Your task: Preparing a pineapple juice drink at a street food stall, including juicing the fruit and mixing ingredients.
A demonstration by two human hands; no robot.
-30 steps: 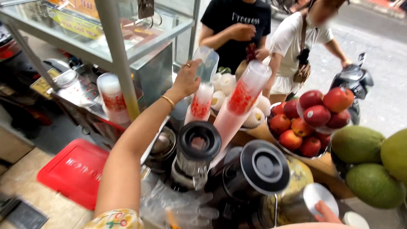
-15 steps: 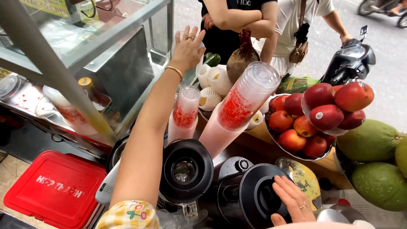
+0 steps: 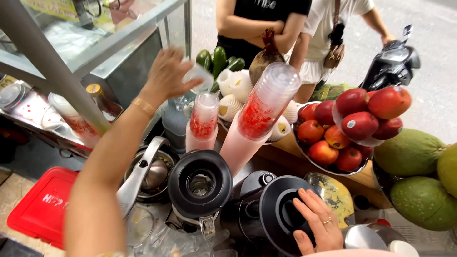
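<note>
My left hand [image 3: 169,74] closed around a clear plastic cup [image 3: 199,76] above the cup stacks [image 3: 259,114], my right hand [image 3: 316,226] open, flat on the black blender lid [image 3: 281,212]

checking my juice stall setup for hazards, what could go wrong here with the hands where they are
1. The left hand lifts a clear cup close above the short cup stack; a bump could topple it.
2. The tall cup stack leans steeply over the blenders and might slide down.
3. The right hand presses the black blender lid; the neighbouring blender has an open centre hole and could splash if run.
</note>
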